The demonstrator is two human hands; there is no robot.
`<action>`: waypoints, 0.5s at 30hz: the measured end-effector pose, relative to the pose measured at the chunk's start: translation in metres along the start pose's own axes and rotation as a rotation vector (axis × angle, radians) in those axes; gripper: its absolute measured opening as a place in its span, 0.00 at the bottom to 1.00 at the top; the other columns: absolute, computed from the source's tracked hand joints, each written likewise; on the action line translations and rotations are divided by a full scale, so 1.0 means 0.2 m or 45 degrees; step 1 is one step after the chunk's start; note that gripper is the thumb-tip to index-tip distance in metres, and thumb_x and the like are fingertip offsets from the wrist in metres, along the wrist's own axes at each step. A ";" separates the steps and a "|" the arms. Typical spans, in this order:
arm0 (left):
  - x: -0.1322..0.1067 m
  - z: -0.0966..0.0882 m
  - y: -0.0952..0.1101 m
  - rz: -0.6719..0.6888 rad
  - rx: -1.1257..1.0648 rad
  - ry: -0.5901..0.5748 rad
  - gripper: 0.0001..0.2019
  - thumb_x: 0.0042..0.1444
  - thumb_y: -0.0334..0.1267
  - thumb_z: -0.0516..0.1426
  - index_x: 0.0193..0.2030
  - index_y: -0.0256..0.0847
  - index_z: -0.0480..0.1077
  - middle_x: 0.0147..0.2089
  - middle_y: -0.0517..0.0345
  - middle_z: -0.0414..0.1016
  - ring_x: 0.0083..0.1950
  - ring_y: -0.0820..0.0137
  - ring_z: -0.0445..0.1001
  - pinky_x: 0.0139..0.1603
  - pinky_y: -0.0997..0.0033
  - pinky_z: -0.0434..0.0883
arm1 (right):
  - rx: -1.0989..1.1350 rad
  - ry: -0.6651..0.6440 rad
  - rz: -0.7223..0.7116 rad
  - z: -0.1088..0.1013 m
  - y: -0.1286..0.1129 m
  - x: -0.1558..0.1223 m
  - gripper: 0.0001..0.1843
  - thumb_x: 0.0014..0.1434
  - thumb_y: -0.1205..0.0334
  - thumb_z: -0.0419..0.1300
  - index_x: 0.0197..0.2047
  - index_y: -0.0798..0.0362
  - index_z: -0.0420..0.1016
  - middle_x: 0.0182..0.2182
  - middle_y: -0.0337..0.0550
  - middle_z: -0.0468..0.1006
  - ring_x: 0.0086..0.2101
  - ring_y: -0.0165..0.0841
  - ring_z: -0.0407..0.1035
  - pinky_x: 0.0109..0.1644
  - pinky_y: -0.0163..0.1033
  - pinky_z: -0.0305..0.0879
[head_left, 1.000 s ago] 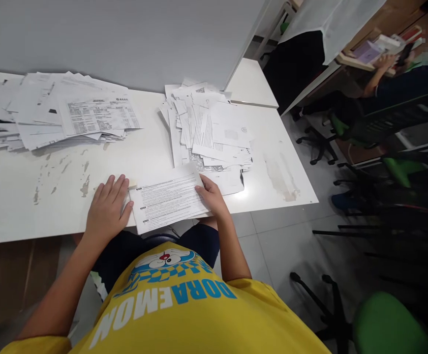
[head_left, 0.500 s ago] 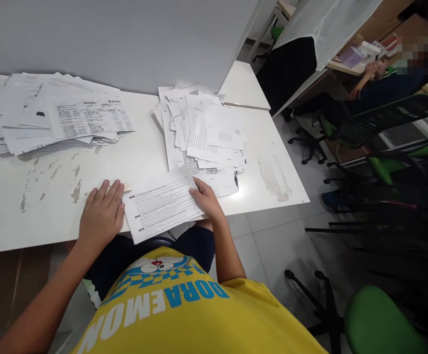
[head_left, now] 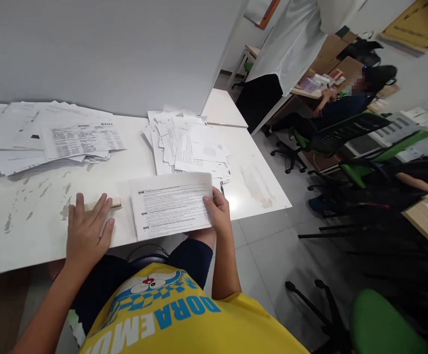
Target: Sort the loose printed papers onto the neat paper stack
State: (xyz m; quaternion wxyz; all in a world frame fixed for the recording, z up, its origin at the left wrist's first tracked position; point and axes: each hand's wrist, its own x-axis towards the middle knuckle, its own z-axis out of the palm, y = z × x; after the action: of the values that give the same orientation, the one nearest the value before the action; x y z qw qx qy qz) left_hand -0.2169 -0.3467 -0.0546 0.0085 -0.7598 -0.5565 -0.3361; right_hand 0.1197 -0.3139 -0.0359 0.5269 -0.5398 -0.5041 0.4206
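My right hand [head_left: 218,212] grips the right edge of a printed sheet [head_left: 171,205] that lies at the near edge of the white table [head_left: 22,231]. Fingers spread, my left hand [head_left: 85,231] rests flat on the table, covering most of a small beige flat object [head_left: 113,202] whose end sticks out past my fingertips. Behind the sheet lies a messy pile of papers [head_left: 190,145]. A second, wider pile of papers [head_left: 47,140] sits at the far left.
A grey partition wall [head_left: 107,49] closes off the back of the table. A person [head_left: 341,101] sits at a desk to the far right, among green office chairs [head_left: 380,319]. Another person's arm [head_left: 420,186] shows at the right edge.
My left hand has drawn away from the sheet, leaving a gap. My right hand has turned the sheet squarer to the table edge. The view has swung to the right.
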 end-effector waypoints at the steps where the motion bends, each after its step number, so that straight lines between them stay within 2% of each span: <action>1: 0.01 -0.01 0.03 -0.035 -0.076 -0.005 0.32 0.65 0.40 0.50 0.74 0.61 0.47 0.73 0.60 0.60 0.78 0.50 0.36 0.74 0.31 0.43 | 0.026 0.020 -0.023 0.01 -0.02 0.01 0.22 0.59 0.47 0.61 0.55 0.46 0.75 0.50 0.44 0.81 0.52 0.46 0.73 0.56 0.51 0.72; 3: 0.04 -0.04 0.10 -0.190 -0.316 -0.054 0.30 0.66 0.45 0.50 0.74 0.58 0.50 0.73 0.60 0.58 0.78 0.50 0.42 0.75 0.36 0.48 | 0.081 -0.003 -0.052 0.07 -0.03 0.02 0.22 0.59 0.47 0.61 0.54 0.46 0.75 0.50 0.44 0.81 0.51 0.45 0.74 0.56 0.51 0.72; 6: 0.06 -0.07 0.18 -0.619 -0.806 -0.107 0.30 0.65 0.56 0.49 0.71 0.52 0.58 0.70 0.56 0.65 0.72 0.50 0.59 0.69 0.46 0.64 | 0.105 -0.118 -0.043 0.19 -0.04 0.04 0.23 0.60 0.46 0.60 0.56 0.46 0.74 0.52 0.44 0.80 0.53 0.45 0.73 0.58 0.51 0.71; 8: 0.07 -0.09 0.18 -0.843 -1.122 -0.105 0.33 0.64 0.63 0.43 0.67 0.46 0.64 0.64 0.53 0.72 0.67 0.50 0.67 0.64 0.49 0.70 | 0.082 -0.166 -0.012 0.26 -0.04 0.04 0.24 0.60 0.46 0.59 0.58 0.46 0.74 0.54 0.44 0.79 0.55 0.45 0.72 0.60 0.51 0.70; 10: 0.08 -0.11 0.15 -0.947 -1.330 -0.129 0.39 0.62 0.67 0.39 0.63 0.41 0.69 0.59 0.48 0.77 0.63 0.49 0.71 0.61 0.49 0.73 | 0.060 -0.184 0.016 0.31 -0.03 0.04 0.25 0.61 0.47 0.58 0.59 0.46 0.73 0.56 0.45 0.78 0.57 0.46 0.70 0.61 0.52 0.68; 12: 0.10 -0.13 0.09 -0.985 -1.348 -0.222 0.38 0.59 0.68 0.47 0.61 0.39 0.70 0.56 0.45 0.78 0.61 0.48 0.73 0.60 0.49 0.73 | 0.051 -0.197 0.021 0.35 -0.03 0.03 0.25 0.62 0.47 0.58 0.59 0.46 0.73 0.56 0.45 0.77 0.57 0.46 0.69 0.62 0.53 0.67; 14: 0.16 -0.14 0.01 -1.006 -1.173 -0.279 0.36 0.52 0.62 0.60 0.60 0.37 0.70 0.55 0.44 0.79 0.57 0.48 0.75 0.58 0.48 0.74 | 0.050 -0.222 -0.001 0.38 -0.04 0.04 0.26 0.62 0.47 0.58 0.60 0.45 0.72 0.57 0.45 0.76 0.58 0.45 0.68 0.63 0.52 0.66; 15: 0.20 -0.15 -0.04 -1.012 -1.046 -0.263 0.36 0.50 0.58 0.64 0.60 0.36 0.70 0.55 0.44 0.79 0.55 0.49 0.76 0.57 0.48 0.74 | 0.049 -0.233 -0.015 0.39 -0.04 0.04 0.26 0.63 0.46 0.57 0.62 0.45 0.70 0.58 0.46 0.75 0.59 0.45 0.68 0.62 0.52 0.67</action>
State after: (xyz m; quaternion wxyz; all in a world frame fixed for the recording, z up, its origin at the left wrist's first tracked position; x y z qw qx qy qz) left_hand -0.2321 -0.3208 -0.0135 -0.4682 -0.4623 -0.6209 -0.4261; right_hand 0.0434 -0.2949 -0.0335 0.4913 -0.4858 -0.5451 0.4749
